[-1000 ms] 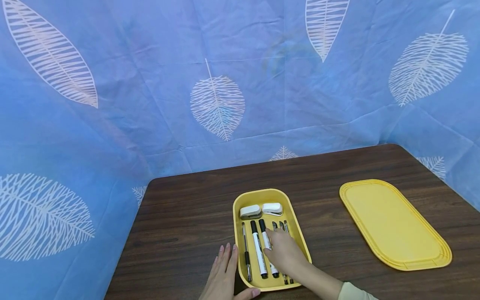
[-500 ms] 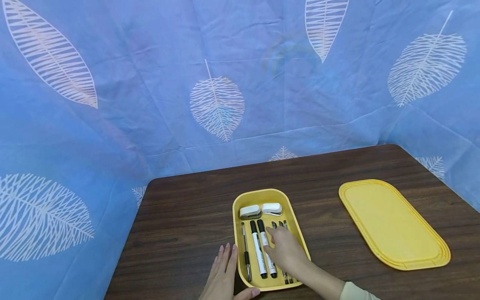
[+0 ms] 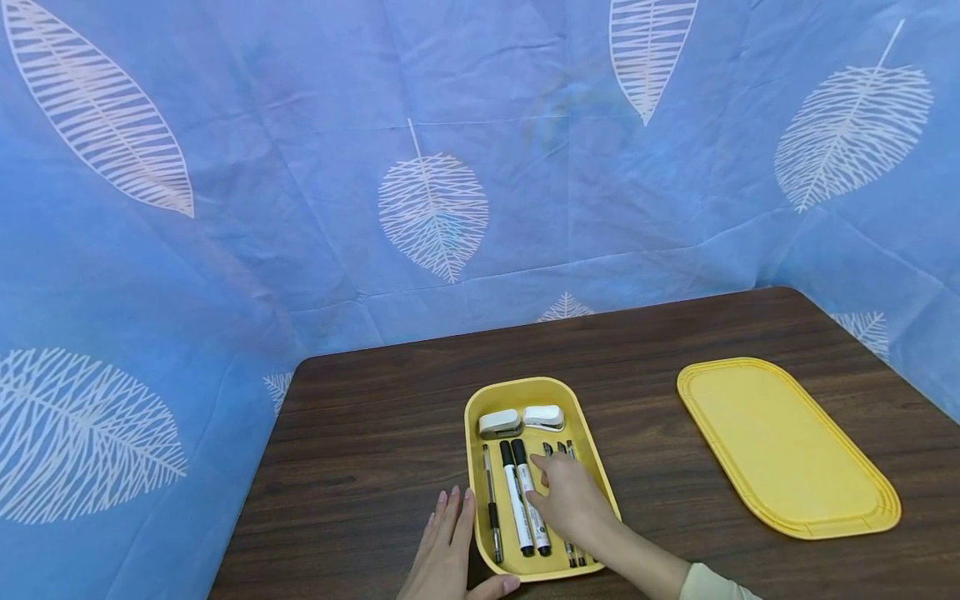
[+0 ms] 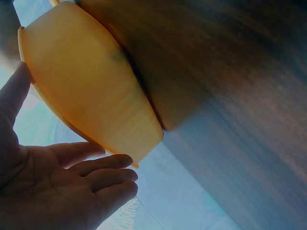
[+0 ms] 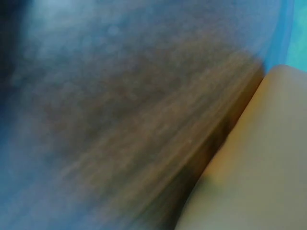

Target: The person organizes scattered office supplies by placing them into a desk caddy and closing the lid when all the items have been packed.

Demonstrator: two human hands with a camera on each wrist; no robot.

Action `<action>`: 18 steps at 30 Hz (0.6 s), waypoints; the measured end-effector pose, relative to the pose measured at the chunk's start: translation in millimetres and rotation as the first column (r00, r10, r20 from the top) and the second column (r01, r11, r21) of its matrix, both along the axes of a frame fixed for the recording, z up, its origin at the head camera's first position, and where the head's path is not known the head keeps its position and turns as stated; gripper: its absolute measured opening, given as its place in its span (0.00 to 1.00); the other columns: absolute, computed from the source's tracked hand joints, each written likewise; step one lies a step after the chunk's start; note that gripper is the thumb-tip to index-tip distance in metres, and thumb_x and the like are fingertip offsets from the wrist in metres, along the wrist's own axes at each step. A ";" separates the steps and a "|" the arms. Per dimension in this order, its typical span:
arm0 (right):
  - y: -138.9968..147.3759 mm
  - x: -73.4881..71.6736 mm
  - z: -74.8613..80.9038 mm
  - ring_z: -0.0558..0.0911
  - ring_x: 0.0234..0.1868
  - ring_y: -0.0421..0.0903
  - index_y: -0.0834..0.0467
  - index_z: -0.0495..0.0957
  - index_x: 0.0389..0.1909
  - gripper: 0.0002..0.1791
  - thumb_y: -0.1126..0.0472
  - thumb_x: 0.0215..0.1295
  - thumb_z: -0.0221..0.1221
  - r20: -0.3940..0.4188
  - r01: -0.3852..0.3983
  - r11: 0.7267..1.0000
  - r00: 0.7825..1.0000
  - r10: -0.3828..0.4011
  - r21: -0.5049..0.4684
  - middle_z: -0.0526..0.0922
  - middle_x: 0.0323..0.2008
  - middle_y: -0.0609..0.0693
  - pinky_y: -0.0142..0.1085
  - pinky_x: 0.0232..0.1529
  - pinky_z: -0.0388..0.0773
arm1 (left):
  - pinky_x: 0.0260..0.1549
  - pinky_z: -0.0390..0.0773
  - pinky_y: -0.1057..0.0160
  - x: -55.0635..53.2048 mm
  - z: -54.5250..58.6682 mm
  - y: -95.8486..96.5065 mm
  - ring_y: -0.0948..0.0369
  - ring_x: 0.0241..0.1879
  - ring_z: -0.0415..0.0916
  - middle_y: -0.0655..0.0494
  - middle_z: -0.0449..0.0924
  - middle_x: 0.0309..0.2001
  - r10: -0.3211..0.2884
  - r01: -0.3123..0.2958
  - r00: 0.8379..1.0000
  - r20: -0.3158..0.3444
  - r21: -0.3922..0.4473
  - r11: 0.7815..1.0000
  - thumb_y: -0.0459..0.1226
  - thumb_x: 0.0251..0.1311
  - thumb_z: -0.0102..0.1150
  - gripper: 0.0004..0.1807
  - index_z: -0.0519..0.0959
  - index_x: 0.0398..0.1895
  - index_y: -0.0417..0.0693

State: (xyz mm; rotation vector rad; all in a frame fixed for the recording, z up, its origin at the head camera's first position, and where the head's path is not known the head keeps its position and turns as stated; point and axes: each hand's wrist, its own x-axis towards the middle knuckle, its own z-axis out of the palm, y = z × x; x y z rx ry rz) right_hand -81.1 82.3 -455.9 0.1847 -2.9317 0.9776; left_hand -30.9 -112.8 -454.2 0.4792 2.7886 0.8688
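Observation:
In the head view, a yellow tray (image 3: 474, 467) holds two white-and-black markers (image 3: 517, 500) side by side. A black-gripped pen (image 3: 492, 508) lies to their left, and dark pens (image 3: 571, 553) lie to their right, partly under my right hand (image 3: 573, 502). That hand reaches over the tray's right side, index fingertip and thumb tip at the right marker's edge. My left hand (image 3: 442, 550) rests fingers against the tray's left wall, thumb at the near rim. The left wrist view shows this left hand (image 4: 62, 177) with extended fingers along the tray's rim (image 4: 62, 117).
Two small white staplers (image 3: 499, 423) sit at the tray's far end. A matching yellow lid (image 3: 791, 450) lies to the right on the dark wooden table (image 3: 375, 433). Behind the table hangs a blue cloth (image 3: 315, 167) with white leaves. The right wrist view is blurred.
The right marker has shifted left, closer alongside the other marker. My right hand's fingertips, earlier over that marker, now lie at its right edge. The left hand has stayed put.

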 end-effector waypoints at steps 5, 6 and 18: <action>-0.6 0.7 0.4 0.67 0.24 0.38 0.68 0.80 0.50 0.26 0.63 0.49 0.72 -0.012 0.009 1.000 1.000 -0.009 0.004 0.72 0.24 0.47 0.27 0.21 0.65 | 0.66 0.56 0.34 0.3 0.6 0.2 0.37 0.74 0.48 0.32 0.52 0.73 0.002 -0.002 1.000 0.002 0.000 1.000 0.67 0.49 0.61 0.58 0.55 0.73 0.36; -0.7 0.8 0.6 0.68 0.24 0.38 0.68 0.80 0.51 0.26 0.63 0.49 0.72 -0.013 0.012 1.000 1.000 -0.012 0.004 0.72 0.24 0.47 0.27 0.21 0.65 | 0.66 0.56 0.34 0.3 0.7 0.2 0.37 0.74 0.48 0.32 0.52 0.73 0.001 -0.001 1.000 0.005 0.000 1.000 0.67 0.49 0.61 0.58 0.55 0.73 0.36; -0.8 1.8 6.2 0.67 0.24 0.38 0.66 0.80 0.52 0.27 0.61 0.50 0.72 -0.021 0.015 1.000 1.000 -0.015 0.004 0.72 0.24 0.46 0.27 0.21 0.64 | 0.65 0.57 0.33 1.2 0.7 0.0 0.36 0.73 0.48 0.31 0.52 0.73 -0.005 0.005 1.000 -0.001 -0.008 1.000 0.67 0.49 0.61 0.59 0.55 0.74 0.36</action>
